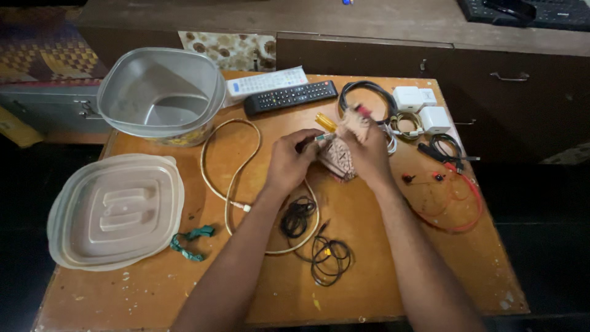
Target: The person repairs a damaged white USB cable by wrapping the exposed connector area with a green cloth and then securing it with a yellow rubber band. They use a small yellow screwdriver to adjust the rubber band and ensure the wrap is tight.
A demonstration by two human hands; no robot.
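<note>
We can't make out small item pinched in left hand (287, 165); fingers cover it. Right hand (367, 154) hides most of patterned pouch (338, 158). Red-tipped bit above right hand too blurred to tell. Keyboard (541, 12) far beyond right hand cut off by top edge. Our forearms leave frame at bottom edge.

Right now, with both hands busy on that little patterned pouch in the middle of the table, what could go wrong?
The pale cable loops under the left hand; a pull might drag it and the black cord bundles along. The red earphones lie near the table's right edge beside the right hand's forearm, so a nudge could tip them off. The yellow-handled tool at the patterned pouch may slip.
</note>
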